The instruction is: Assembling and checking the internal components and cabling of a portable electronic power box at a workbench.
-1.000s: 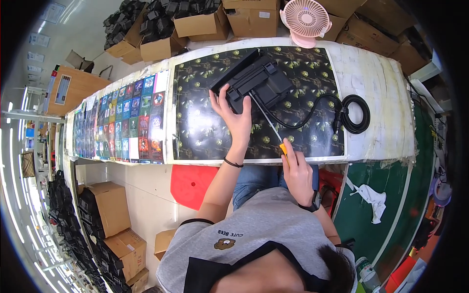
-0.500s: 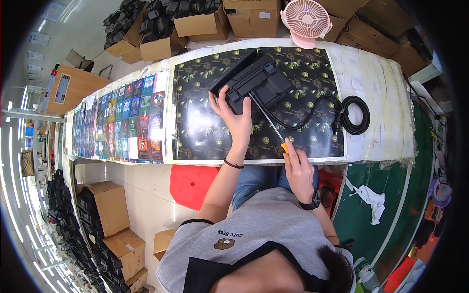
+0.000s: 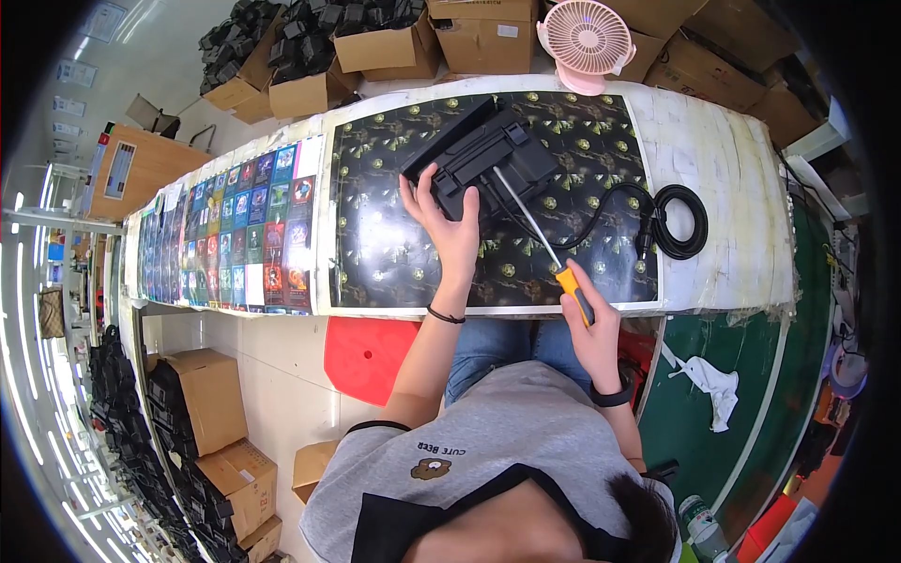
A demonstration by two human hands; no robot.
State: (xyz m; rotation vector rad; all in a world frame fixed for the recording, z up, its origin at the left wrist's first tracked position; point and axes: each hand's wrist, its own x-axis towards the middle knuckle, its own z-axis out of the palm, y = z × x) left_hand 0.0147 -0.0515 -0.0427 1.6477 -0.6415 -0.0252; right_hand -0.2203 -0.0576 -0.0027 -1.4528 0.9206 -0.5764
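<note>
A black plastic device [image 3: 502,155], boxy with a long flat panel along one side, lies tilted on the dark patterned mat [image 3: 394,272]. My left hand [image 3: 452,230] grips its near left edge, thumb and fingers curled around the casing. In my right hand [image 3: 595,330] is a screwdriver [image 3: 574,291] with a yellow and black handle. Its long metal shaft slants up and left, and the tip meets the device near its middle. Whether the tip sits in a screw is too small to see. A black cable runs from the device to a coil [image 3: 693,222] on the right.
A pink fan [image 3: 587,42] stands at the table's far edge. Cardboard boxes [image 3: 385,47] with black devices line the floor beyond. Printed card sheets [image 3: 249,225] cover the table's left part. A red stool [image 3: 366,361] and more boxes [image 3: 211,399] stand below on the left.
The screwdriver's tip has shifted up and right along the device. My right hand has moved right and slightly down, exposing more of the handle. The left hand stays nearly in place.
</note>
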